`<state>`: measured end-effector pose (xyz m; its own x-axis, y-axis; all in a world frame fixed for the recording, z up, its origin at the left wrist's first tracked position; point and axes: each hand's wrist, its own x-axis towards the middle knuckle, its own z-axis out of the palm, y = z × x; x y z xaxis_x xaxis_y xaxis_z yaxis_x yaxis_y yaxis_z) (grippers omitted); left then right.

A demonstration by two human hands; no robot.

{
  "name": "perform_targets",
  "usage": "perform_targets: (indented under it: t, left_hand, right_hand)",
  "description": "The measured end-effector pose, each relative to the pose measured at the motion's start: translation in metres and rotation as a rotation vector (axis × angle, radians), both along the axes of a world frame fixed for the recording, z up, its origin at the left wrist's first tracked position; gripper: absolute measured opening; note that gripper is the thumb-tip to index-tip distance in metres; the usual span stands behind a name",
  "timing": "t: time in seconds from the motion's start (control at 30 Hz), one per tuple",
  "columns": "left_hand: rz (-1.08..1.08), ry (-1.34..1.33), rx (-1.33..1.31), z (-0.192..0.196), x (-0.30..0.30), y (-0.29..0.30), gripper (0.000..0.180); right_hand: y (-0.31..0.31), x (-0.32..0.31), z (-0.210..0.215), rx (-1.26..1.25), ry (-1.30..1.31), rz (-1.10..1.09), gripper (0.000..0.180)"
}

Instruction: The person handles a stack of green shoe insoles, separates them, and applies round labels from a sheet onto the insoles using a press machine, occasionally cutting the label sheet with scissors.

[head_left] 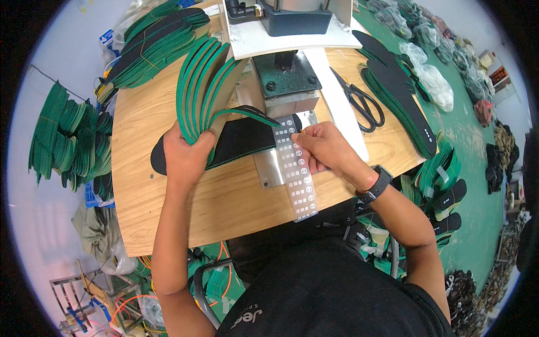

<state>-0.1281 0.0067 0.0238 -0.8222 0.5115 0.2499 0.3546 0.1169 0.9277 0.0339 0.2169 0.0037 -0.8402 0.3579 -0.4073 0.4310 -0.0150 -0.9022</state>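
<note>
My left hand point(188, 151) is closed round a fanned stack of green-edged insoles point(196, 84), which stands up from the table. One insole bends out of the stack toward the press. Beneath lies a black insole point(241, 137), its right end on the metal plate point(270, 171) under the press head point(286, 84). My right hand point(323, 146) pinches the edge of a clear strip of white printed labels point(297, 180). The strip's upper end overlaps the black insole just in front of the press head, and its lower end hangs over the table's front edge. A watch is on my right wrist.
Black-handled scissors point(365, 106) lie right of the press, beside a white bar point(342, 106). Insole stacks sit on the table at right point(398, 106) and back left point(157, 48). More bundles point(70, 135) are left of the wooden table point(140, 219). Bagged goods point(429, 73) line the green floor.
</note>
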Motion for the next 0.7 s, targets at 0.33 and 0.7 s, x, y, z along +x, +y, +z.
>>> perform_targets:
  t: [0.33,0.7]
  left_hand:
    - [0.049,-0.003,0.007,0.0,0.008,0.005,0.029]
    - [-0.2,0.569,-0.594,-0.001,0.005,0.013,0.084]
  right_hand:
    - [-0.002,0.001,0.001,0.021,-0.001,0.02,0.038]
    - [-0.009,0.006,0.009,0.062,0.004,-0.002,0.037]
